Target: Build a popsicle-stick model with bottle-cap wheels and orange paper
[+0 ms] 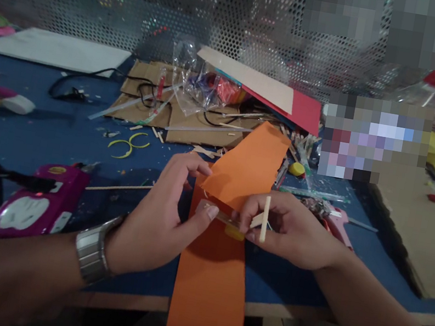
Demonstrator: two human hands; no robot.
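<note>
Pinching thin wooden stick (pixel 265 218), right hand (pixel 293 231); left hand (pixel 165 215) gripping folded orange paper strip (pixel 226 231).

A blue worktop (pixel 58 142) with a bare wooden near edge carries the clutter. At near left lies a magenta glue gun (pixel 33 202), a thin wooden stick (pixel 119 188) just beside it. A long orange paper strip (pixel 215 274) runs from the middle over the near edge. Farther back lie flat cardboard pieces (pixel 148 101) with a black cable (pixel 90 77) across them, and two yellow-green rings (pixel 128 145) nearer. A white sheet (pixel 57 50) lies at far left, a large cardboard sheet (pixel 415 229) at right.
</note>
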